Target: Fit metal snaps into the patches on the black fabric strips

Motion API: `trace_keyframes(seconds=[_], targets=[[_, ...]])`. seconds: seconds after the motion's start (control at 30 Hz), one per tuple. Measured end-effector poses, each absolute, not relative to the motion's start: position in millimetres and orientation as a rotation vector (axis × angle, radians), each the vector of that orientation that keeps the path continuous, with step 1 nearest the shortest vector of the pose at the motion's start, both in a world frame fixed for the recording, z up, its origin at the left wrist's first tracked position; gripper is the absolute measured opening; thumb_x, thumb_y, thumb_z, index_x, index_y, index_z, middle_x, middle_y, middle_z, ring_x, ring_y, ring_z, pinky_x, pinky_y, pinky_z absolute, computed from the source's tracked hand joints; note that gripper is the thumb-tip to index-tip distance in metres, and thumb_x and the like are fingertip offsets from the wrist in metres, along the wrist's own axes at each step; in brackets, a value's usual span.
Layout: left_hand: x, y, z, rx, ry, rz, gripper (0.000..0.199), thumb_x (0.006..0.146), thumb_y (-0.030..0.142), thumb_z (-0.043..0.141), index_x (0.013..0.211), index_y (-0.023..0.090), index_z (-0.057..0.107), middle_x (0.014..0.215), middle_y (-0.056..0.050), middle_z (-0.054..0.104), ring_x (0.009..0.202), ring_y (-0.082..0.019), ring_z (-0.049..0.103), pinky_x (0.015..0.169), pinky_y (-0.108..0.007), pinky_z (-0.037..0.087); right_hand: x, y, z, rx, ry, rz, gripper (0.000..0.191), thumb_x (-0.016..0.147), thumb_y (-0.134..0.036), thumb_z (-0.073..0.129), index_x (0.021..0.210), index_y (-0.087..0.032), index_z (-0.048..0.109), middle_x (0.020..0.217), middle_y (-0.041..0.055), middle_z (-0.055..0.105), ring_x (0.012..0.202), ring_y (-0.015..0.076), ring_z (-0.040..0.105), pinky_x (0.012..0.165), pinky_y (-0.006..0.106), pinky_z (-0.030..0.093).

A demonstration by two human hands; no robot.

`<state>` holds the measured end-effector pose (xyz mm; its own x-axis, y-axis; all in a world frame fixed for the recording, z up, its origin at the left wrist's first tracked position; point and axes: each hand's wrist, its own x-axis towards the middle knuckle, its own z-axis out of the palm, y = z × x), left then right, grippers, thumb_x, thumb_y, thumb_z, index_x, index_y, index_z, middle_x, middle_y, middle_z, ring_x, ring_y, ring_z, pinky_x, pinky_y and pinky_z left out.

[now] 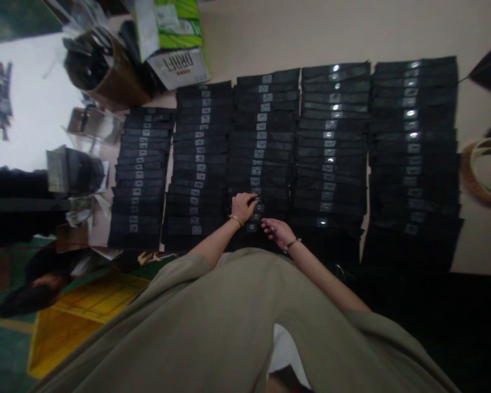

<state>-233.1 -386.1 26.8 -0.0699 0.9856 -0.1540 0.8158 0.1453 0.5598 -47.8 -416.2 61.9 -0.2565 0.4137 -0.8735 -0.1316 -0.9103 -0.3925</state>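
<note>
Overlapping black flat pieces lie in several columns, each piece with a small pale square label down the middle. My left hand rests on the near part of the middle column, thumb and index finger apart beside a label. To its right, my right hand is closed around a small, slim dark object, whose kind I cannot make out. Its fingertips are near the lowest labels of that column. In the columns to the right, several labels shine brightly.
A green and white carton and a brown container of dark items stand at the back left. Small boxes line the table's left side. Tape rolls lie at the right. A yellow crate and a person are at lower left.
</note>
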Motion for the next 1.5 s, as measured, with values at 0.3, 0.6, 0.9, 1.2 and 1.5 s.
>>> trace_keyframes(seconds=[0.3,0.6,0.9,1.2,1.5], targets=[[-242,-399,49,1.994,1.325,0.361,0.027,0.092,0.037,0.062,0.114,0.024,0.072,0.108,-0.005,0.074,0.104,-0.02,0.063,0.093,-0.036,0.045,-58,-403,45,-1.716,-0.543,2.078,0.009,0.078,-0.024,0.074,0.076,-0.016,0.071,0.065,0.0003,0.061,0.049,0.0056,0.044,0.035,0.014,0.025],[-250,-356,33,1.929,1.576,0.295,0.022,0.097,0.03,0.055,0.112,0.022,0.069,0.111,-0.004,0.073,0.104,-0.021,0.06,0.094,-0.035,0.044,-79,-344,28,-1.689,-0.732,2.015,0.014,0.078,-0.03,0.077,0.08,-0.017,0.073,0.065,0.0002,0.064,0.049,0.0055,0.046,0.035,0.014,0.026],[-243,-349,13,1.858,1.839,0.323,0.022,0.098,0.031,0.054,0.111,0.022,0.069,0.108,-0.006,0.069,0.103,-0.023,0.056,0.09,-0.036,0.042,-71,-332,14,-1.62,-0.752,2.063,0.013,0.082,-0.028,0.072,0.086,-0.016,0.07,0.071,0.0022,0.071,0.047,0.0056,0.055,0.034,0.013,0.029],[-245,-349,16,1.861,1.849,0.373,0.019,0.095,0.031,0.057,0.107,0.021,0.068,0.105,-0.007,0.067,0.101,-0.022,0.056,0.093,-0.036,0.043,-67,-335,13,-1.525,-0.725,2.088,0.014,0.082,-0.028,0.071,0.087,-0.015,0.07,0.069,0.0026,0.071,0.047,0.0069,0.057,0.035,0.014,0.032],[-237,-347,25,1.849,1.895,0.326,0.018,0.09,0.026,0.058,0.104,0.019,0.068,0.106,-0.009,0.067,0.101,-0.024,0.058,0.092,-0.038,0.046,-67,-337,14,-1.49,-0.717,2.088,0.012,0.081,-0.024,0.067,0.087,-0.015,0.069,0.07,0.0022,0.07,0.047,0.0082,0.058,0.036,0.016,0.032]])
